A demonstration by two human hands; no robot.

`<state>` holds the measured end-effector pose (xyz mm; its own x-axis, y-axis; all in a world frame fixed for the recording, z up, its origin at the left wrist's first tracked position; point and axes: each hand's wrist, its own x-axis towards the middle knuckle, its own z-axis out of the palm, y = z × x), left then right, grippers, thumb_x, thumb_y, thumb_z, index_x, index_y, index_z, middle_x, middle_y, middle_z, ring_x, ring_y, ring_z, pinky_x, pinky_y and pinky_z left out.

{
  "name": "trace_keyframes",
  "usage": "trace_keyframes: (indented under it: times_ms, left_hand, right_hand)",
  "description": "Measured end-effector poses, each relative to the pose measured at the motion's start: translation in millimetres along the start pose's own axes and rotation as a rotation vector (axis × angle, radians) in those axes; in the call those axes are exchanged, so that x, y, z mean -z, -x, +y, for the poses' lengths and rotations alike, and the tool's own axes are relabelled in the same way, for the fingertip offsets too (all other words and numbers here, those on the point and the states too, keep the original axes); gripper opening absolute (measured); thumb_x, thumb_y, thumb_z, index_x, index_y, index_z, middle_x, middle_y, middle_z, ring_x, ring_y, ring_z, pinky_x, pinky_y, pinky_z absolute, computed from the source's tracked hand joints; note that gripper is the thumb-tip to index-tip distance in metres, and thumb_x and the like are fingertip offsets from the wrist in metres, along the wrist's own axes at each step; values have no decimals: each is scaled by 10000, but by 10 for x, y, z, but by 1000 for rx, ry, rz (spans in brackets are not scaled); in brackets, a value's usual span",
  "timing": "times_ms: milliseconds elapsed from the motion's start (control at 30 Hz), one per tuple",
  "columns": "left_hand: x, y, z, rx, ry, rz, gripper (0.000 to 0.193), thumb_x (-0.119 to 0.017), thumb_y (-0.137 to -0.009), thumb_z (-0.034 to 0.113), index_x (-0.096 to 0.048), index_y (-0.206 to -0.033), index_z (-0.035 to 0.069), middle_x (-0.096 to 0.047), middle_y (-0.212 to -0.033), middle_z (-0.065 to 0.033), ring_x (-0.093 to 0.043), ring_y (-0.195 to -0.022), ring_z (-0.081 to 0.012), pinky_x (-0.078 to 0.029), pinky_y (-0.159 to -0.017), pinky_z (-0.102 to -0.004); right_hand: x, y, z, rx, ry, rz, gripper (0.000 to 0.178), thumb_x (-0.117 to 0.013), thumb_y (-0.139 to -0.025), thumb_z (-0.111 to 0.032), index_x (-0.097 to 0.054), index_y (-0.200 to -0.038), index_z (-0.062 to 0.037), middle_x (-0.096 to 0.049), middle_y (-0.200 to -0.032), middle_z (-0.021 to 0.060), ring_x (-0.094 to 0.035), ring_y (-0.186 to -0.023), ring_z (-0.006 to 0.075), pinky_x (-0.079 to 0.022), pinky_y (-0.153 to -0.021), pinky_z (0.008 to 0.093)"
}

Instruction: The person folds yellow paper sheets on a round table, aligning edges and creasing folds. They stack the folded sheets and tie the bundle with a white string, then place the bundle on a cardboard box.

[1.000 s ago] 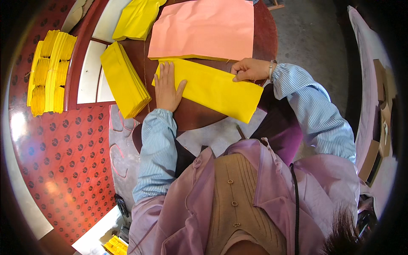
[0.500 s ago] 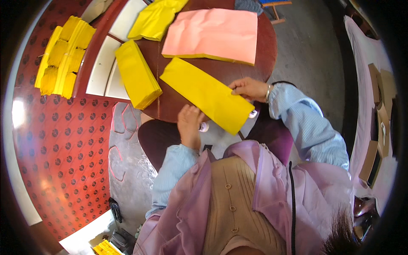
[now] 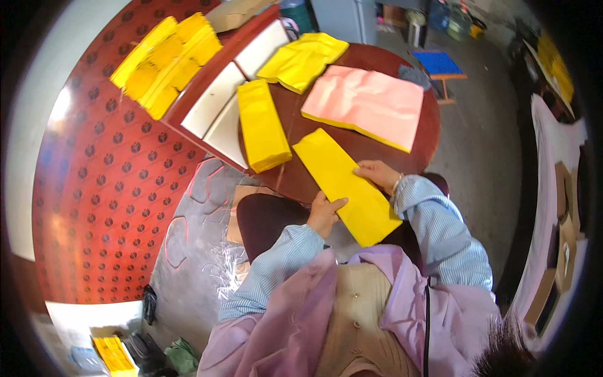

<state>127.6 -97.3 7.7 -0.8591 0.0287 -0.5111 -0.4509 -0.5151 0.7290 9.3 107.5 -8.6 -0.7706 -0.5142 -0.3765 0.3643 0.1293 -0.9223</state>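
Observation:
A long folded piece of yellow paper (image 3: 347, 188) slants over the near edge of the round table, its lower end above my lap. My left hand (image 3: 324, 215) grips its left edge, thumb on top and the other fingers partly hidden. On the opposite edge my right hand (image 3: 379, 175) is closed, pinching the paper. A stack of folded yellow paper (image 3: 264, 125) lies on the table to the left. Farther back is a pile of pink sheets (image 3: 367, 103) with yellow showing along its near side. Behind that, a crumpled yellow sheet (image 3: 303, 61) rests.
The brown round table (image 3: 429, 135) adjoins a red-edged unit with white panels (image 3: 213, 100). Yellow bundles (image 3: 166, 66) lie on the red patterned surface (image 3: 119, 182) at left. A grey cloth (image 3: 414, 76) sits at the table's far right, near a blue-topped stool (image 3: 440, 65).
My left hand, earlier open beside the yellow paper, now holds its left edge. The paper has tilted steeper. The whole view has shifted, with the table sitting farther right and lower.

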Motion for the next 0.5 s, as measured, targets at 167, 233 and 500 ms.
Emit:
trace_keyframes:
  times_ms: [167,233,500]
  left_hand:
    - [-28,-160,166,-114,30,19,366,-622,-1033,24,-542,-1389,-3,-692,-1302,-140,-707,-1156,-264,-608,-947,-395]
    - [-58,-28,237,-166,-27,2,409,-653,-1006,-10,-546,-1401,4,-695,-1314,-128,-704,-1166,-243,-589,-973,-366]
    - [339,-79,1618,-532,-262,-110,466,-695,-965,-46,-539,-1404,-30,-701,-1309,-107,-687,-1175,-187,-549,-1009,-319]
  right_hand:
    - [-91,245,-177,327,209,18,236,-678,-1024,-189,-688,-1187,-18,-708,-999,9,-641,-912,73,-534,-828,261]
    - [-170,424,-338,258,149,10,218,-647,-1054,-140,-656,-1240,-28,-699,-1061,-1,-648,-987,74,-518,-892,251]
    - [-877,-149,-1290,302,-143,37,253,-615,-1073,-117,-620,-1299,-4,-719,-1145,47,-688,-1029,115,-539,-926,259]
